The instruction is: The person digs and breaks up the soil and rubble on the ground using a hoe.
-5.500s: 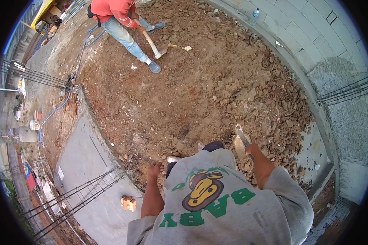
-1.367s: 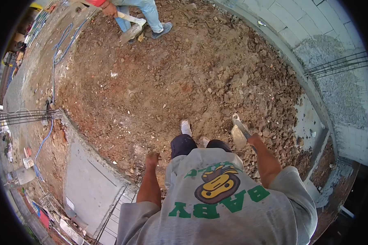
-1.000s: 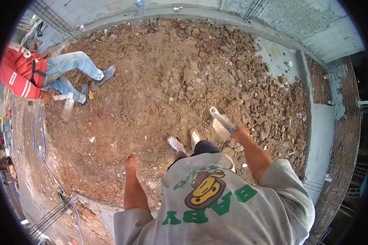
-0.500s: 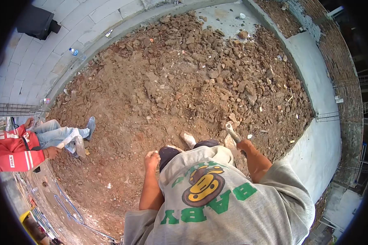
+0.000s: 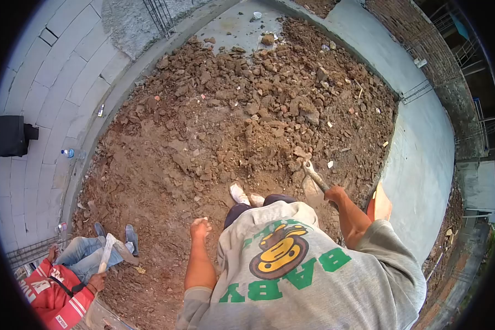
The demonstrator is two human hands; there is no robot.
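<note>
My right hand [image 5: 336, 194] is wrapped round the handle of a hoe [image 5: 315, 177]. The hoe's pale, dirt-caked head rests at the broken soil [image 5: 269, 143] just ahead and to the right of my feet [image 5: 238, 193]. My left hand [image 5: 201, 227] hangs at my left side, apart from the hoe, with its fingers curled in and nothing visible in them. Part of the hoe's handle behind my right hand is hidden by my forearm.
At the lower left, a person in a red jacket [image 5: 55, 291] sits holding a wooden-handled tool [image 5: 109, 250]. A block wall [image 5: 66, 71] stands left, with a plastic bottle [image 5: 67, 153] near it. Grey concrete [image 5: 418, 181] borders the soil on the right.
The view has turned, so wall and seated person appear lower at the left. My feet have shifted. My right hand still grips the hoe; my left hand stays curled.
</note>
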